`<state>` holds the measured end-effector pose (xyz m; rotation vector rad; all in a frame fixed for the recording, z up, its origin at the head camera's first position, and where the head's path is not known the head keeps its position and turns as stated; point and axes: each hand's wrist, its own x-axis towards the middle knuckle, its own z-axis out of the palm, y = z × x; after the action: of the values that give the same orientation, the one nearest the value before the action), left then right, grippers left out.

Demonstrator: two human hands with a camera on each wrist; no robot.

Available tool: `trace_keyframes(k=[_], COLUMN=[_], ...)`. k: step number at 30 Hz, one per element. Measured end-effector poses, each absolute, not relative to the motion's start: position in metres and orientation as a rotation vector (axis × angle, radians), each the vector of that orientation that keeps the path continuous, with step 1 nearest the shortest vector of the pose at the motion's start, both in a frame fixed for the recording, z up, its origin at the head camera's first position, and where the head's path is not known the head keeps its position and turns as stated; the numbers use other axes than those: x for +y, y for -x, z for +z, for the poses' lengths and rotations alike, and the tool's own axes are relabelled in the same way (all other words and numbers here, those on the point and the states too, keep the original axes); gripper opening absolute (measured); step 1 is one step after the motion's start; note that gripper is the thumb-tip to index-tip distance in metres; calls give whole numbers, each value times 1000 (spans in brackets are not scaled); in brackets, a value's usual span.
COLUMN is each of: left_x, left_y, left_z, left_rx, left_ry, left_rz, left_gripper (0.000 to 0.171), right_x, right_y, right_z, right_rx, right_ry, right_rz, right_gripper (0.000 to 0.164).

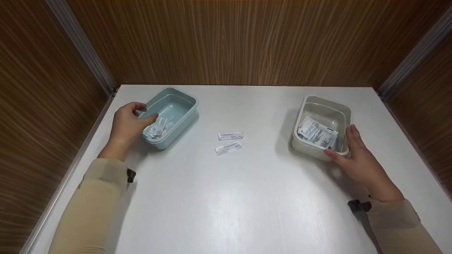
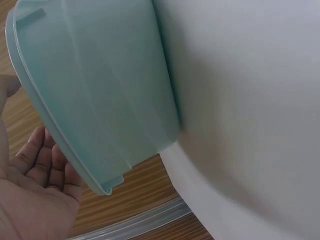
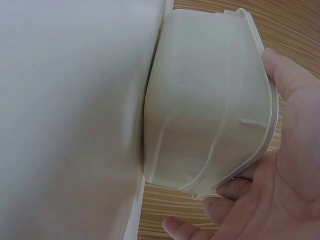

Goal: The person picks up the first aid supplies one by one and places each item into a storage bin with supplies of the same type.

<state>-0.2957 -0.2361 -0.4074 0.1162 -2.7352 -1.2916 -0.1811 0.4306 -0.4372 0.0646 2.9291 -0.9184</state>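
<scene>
My left hand [image 1: 128,121] is at the left rim of a teal plastic tub [image 1: 186,124], thumb above its inside and fingers curved loosely with nothing seen between them. Inside that tub lie several small white sachets [image 1: 160,128]. My right hand [image 1: 363,165] touches the near right corner of a cream tub [image 1: 310,149], its thumb at the near rim and its fingers extended along the right side. White printed packets [image 1: 317,133] lie in the cream tub. The wrist views show the teal tub's wall [image 2: 105,90] and the cream tub's wall [image 3: 200,100], not their contents.
Two narrow white sachets, one farther back [image 1: 230,135] and one nearer [image 1: 228,148], lie between the tubs on the white table [image 1: 226,197]. Wood-grain panels [image 1: 226,42] enclose the table at the back and both sides.
</scene>
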Motion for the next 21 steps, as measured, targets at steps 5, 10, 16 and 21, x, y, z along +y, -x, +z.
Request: trace_keyframes(k=[5,10,16,21], left_x=[-218,-186,-141,-109], left_y=[280,261,238,233], left_z=[-406,-404,-406,-413], left_rx=[-2653,-2562,-2563,-2680], left_ry=[22,211,405,475], left_rz=[-1268,-1245,-1272,-1279], left_gripper=[56,40,36,37], right_x=[433,434,433,429], right_y=[178,176,177,180], right_z=[-439,-439,-437,-437], right_rx=[2928,2949,2999,3029], right_ry=[-76,-74,-23,0], right_rz=[-919,-878,-815,-778], right_gripper=[121,123,124,123])
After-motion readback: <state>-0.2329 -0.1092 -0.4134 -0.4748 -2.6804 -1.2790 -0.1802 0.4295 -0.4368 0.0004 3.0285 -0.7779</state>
